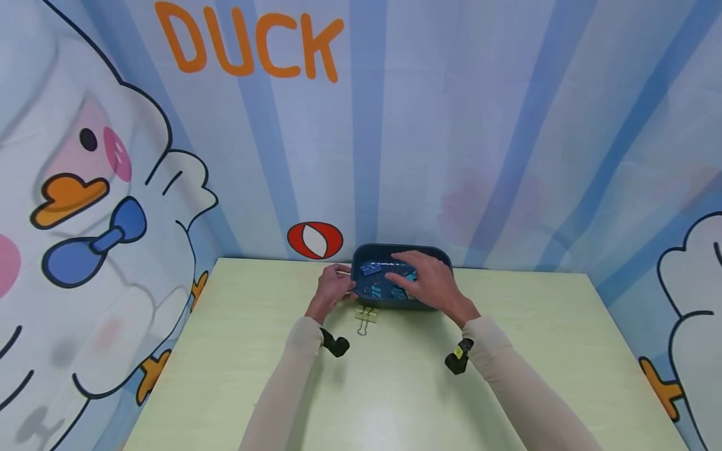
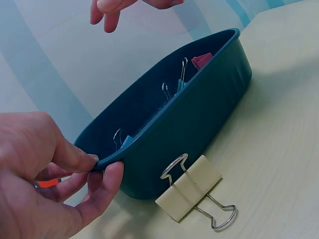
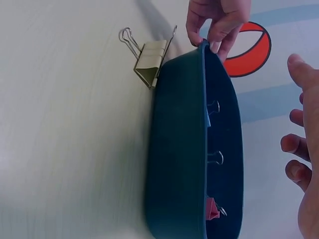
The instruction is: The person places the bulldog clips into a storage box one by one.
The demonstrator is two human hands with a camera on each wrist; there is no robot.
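Note:
A dark blue, rounded rectangular box stands at the back of the table, several small binder clips inside it. My left hand pinches its left rim between thumb and fingers. Over the right part of the box hovers my right hand, thumb and fingers apart, holding nothing. Among the clips are a blue one and a pink one; the right hand hides part of the contents in the head view. A larger pale yellow binder clip lies on the table by the box's front left.
The pale yellow-green table ends at a curtain printed with stripes, ducks and the word DUCK, just behind the box. Black wrist mounts sit on both sleeves.

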